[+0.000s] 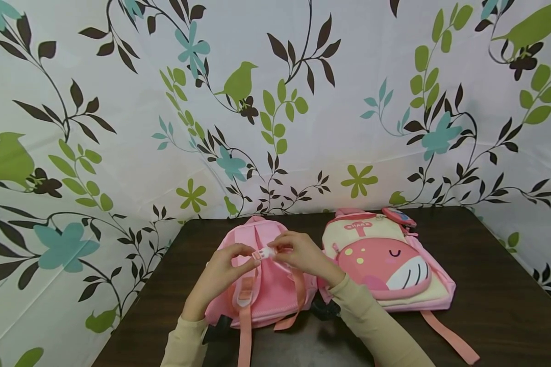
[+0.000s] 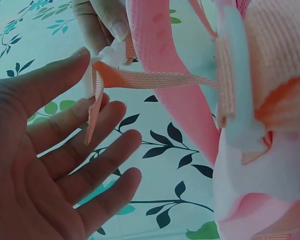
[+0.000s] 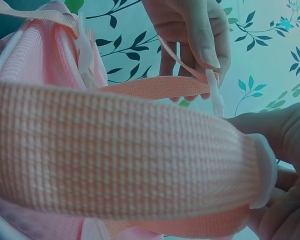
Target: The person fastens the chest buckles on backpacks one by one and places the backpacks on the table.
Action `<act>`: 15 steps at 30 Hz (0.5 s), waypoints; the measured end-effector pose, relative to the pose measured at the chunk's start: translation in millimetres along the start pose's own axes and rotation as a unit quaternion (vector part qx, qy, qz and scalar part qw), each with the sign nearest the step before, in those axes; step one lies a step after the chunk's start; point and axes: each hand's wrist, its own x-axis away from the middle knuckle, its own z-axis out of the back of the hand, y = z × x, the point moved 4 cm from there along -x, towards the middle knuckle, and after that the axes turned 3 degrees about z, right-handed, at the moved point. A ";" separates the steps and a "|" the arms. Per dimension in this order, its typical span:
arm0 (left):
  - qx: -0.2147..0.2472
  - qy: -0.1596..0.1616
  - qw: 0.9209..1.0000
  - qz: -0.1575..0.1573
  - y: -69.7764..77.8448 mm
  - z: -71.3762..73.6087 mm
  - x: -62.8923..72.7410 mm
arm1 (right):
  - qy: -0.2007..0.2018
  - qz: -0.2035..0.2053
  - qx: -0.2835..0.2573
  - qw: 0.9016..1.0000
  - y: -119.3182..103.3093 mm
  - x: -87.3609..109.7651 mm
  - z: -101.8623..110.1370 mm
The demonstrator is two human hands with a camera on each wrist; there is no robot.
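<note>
A pink backpack lies with its strap side up on the table. Above it, both hands meet at a white plastic buckle on a peach webbing strap. My left hand pinches one end of the buckle between thumb and index finger, its other fingers spread. From the other side, my right hand pinches the other end, where wide peach webbing loops through a white plastic piece. The two buckle parts are close together or joined; I cannot tell which.
To the right lies a second backpack, cream and pink with a whale-shaped front pocket. Its peach strap trails toward the front. Another strap hangs from the first bag across the dark table. A leaf-patterned cloth hangs behind.
</note>
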 end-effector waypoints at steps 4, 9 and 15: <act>-0.002 0.000 1.000 -0.012 1.6 0.1 -0.7 | 0.002 -0.005 -0.003 1.000 1.3 -0.4 0.5; -0.006 0.002 1.000 -0.018 3.6 0.6 -0.7 | 0.003 0.006 -0.006 1.000 1.0 -0.2 0.9; -0.016 -0.002 1.000 -0.021 3.4 0.4 -0.3 | 0.001 0.012 -0.002 1.000 0.2 0.4 0.8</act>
